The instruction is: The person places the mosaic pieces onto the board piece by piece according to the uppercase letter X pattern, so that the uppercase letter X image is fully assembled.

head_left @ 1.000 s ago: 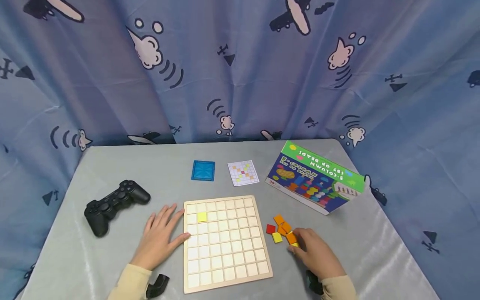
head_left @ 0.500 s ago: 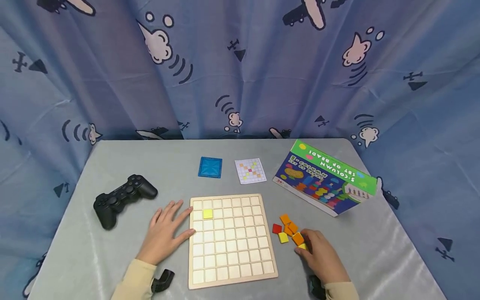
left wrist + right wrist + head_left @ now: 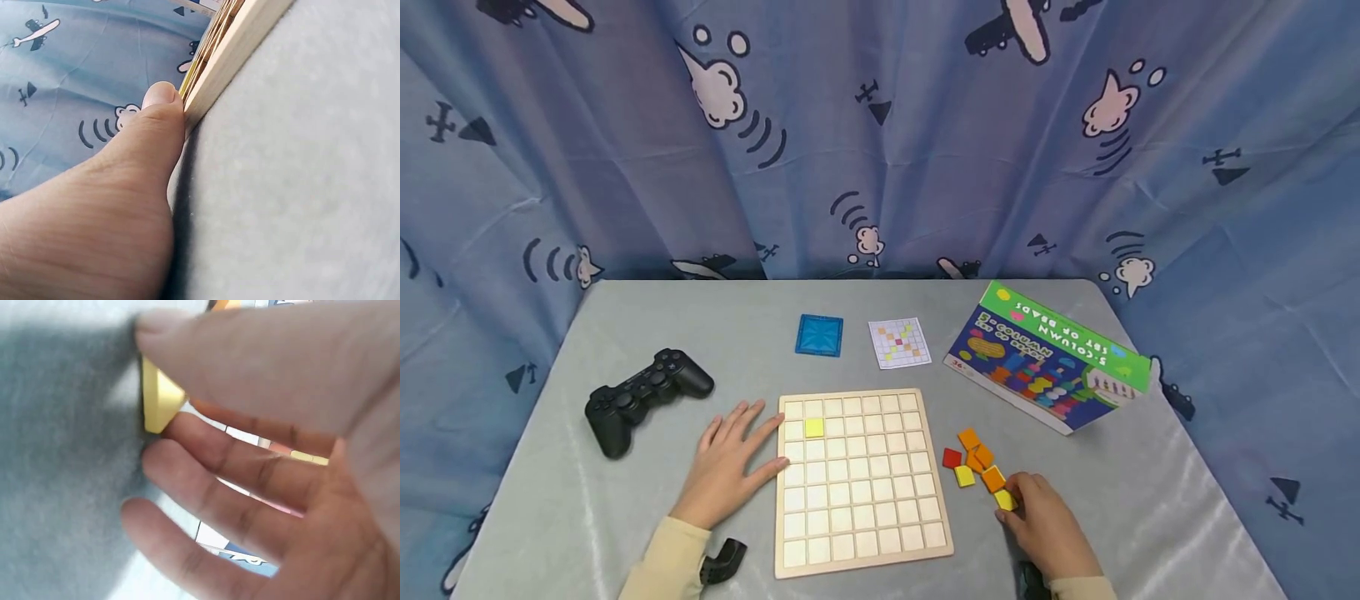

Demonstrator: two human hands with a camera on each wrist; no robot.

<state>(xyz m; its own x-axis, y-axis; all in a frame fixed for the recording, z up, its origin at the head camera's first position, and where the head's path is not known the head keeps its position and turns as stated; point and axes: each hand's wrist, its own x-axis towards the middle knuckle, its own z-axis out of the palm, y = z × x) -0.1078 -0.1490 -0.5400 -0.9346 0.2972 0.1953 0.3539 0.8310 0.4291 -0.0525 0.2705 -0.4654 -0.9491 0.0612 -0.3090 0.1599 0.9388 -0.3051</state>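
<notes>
A wooden grid board [image 3: 864,567] lies in front of me, with one yellow tile [image 3: 814,427] in its upper left part. My left hand [image 3: 722,467] rests at the board's left edge, fingers spread and fairly straight; in the left wrist view the thumb [image 3: 161,103] touches the wooden rim. To the right of the board, my right hand [image 3: 1051,525] pinches another yellow tile [image 3: 1004,500] between thumb and fingertips, low on the table. That tile's bevelled side [image 3: 159,400] shows in the right wrist view. Just beyond it lie orange tiles [image 3: 993,478], a red tile [image 3: 952,458] and a further yellow tile [image 3: 965,476].
A printed grid card [image 3: 900,342] and a blue square tray [image 3: 819,335] lie behind the board. The colourful box [image 3: 1048,358] stands at the back right. On the left is a black game controller [image 3: 647,402]. A patterned curtain [image 3: 880,142] hangs behind the table.
My right hand has drawn slightly toward me, and the yellow tile at its fingertips has come out from beside the orange tile. The left hand stays at the board; the head view shifted a little.
</notes>
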